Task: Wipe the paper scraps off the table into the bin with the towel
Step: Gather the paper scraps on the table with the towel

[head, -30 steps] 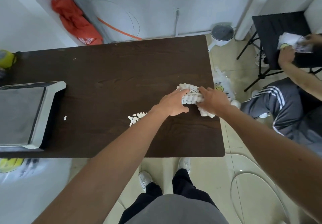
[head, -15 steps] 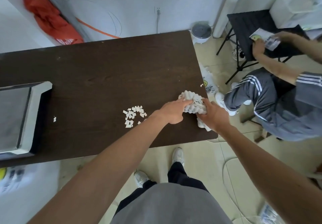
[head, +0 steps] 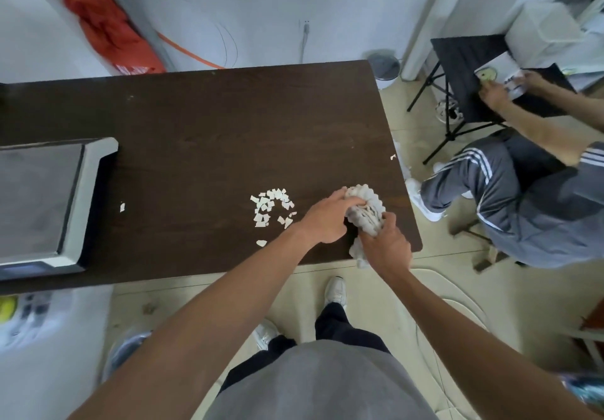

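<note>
Clenched on the towel [head: 367, 205] from both sides: left grip [head: 327, 220] curled over the upper folds, right grip [head: 387, 246] wrapped round the lower end, near the 4 o'clock corner of the counter [head: 212, 125].

From the left: bin [head: 93, 171] at 9 o'clock, rim overlapping the counter's edge; cannot tell whether standing on it or beside it. Just right of that, one stray scrap [head: 122, 207], alone. Then the main heap of paper scraps [head: 271, 207] toward 5 o'clock, just left of the left grip, with a loose piece [head: 260, 243] nearer the front edge. Further right, the bunched towel, its tail hanging over the front edge. At 3 o'clock, a last scrap [head: 392, 157] right at the counter's rim.

Against a second ago: towel gathered tighter and drawn toward the near corner, right grip moved down to the tail, heap untouched. Reads as shaping the wad, with no wiping begun. Likely next: plant the wad right of the heap and sweep toward 9 o'clock, collecting the stray on the way. Easy to miss the rim scrap at 3 o'clock.
</note>
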`<state>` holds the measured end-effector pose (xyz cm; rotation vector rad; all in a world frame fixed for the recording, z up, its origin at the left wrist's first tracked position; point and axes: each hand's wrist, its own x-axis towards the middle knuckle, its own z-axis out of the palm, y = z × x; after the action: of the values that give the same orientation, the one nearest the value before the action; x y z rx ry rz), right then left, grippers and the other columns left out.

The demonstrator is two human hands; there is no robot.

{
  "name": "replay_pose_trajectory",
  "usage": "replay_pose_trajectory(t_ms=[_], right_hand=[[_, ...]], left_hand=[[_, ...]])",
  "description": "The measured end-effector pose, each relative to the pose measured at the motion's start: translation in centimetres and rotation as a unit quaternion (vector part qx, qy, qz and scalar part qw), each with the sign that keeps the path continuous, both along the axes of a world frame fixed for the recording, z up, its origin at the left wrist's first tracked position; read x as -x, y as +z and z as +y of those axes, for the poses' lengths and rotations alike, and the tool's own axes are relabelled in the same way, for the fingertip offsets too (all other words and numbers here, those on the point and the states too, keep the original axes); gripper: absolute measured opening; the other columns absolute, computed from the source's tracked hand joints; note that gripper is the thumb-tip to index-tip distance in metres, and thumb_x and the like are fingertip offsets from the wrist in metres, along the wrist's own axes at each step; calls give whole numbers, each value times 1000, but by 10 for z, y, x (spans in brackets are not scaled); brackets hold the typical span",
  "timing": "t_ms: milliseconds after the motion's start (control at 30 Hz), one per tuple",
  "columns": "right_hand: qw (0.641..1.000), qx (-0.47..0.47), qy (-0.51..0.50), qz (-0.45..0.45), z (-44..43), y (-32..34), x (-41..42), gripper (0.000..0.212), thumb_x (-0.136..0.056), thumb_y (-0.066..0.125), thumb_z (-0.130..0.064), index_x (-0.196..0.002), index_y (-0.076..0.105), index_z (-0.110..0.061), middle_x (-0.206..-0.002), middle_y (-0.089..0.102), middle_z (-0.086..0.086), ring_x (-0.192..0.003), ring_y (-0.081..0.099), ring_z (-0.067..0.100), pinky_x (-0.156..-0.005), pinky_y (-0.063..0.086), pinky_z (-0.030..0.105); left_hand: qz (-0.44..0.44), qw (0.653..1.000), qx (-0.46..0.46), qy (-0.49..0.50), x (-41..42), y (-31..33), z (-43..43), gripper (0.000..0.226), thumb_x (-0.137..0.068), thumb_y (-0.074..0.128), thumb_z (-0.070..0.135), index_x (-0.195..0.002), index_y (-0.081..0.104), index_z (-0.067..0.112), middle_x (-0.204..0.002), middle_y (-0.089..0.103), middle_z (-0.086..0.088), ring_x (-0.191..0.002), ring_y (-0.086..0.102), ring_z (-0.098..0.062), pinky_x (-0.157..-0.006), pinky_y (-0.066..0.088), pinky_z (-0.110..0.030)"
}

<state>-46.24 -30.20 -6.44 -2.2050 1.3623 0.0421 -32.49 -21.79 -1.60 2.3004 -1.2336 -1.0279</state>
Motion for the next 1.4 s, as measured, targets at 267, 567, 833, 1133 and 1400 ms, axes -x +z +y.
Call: replay_pose_trajectory(t_ms=[267,567,833,1133,1400], right_hand=[[979,-179,-70,-74,51,10,-55,52,-88,60,-49,-122,38,-16,-93,57,6,-86,56,30,-75,44,36],[976,-198,23,-86,60,22,-97,41,-91,57,-38,-121,48,-11,-103,59,6,-91,56,27,-75,42,35],[970,0,237,-61,16,55,-161,22,-90,51,-35,-105,50,-19,-101,63,6,-85,62,32,-73,51,43],[858,170,485,-4,17,48,-248,54,-97,54,-30,-148,38,-22,-125,54,14,-115,55,34,-98,44,47],[821,190,539,-3,19,20,-259,55,-87,64,-40,-138,49,-30,-120,46,7,-113,48,26,-99,43,44]], left_hand=[[7,996,40,76,-44,1,36,69,-88,45,-13,-141,58,30,-167,21,-9,-154,22,-22,-121,29,-36],[-59,993,36,99,-86,15,74,70,-90,41,-15,-141,57,31,-159,37,-2,-145,39,-23,-117,35,-37],[-254,962,79,58,-126,47,74,72,-89,56,-3,-154,36,23,-137,52,-12,-118,60,-34,-95,53,-48],[-390,913,-107,62,-186,42,93,70,-94,62,31,-155,33,14,-163,25,-17,-139,42,-36,-108,43,-49],[-379,912,-155,30,-178,-9,129,36,-98,55,22,-132,50,12,-117,69,-7,-107,64,-29,-86,45,-40]])
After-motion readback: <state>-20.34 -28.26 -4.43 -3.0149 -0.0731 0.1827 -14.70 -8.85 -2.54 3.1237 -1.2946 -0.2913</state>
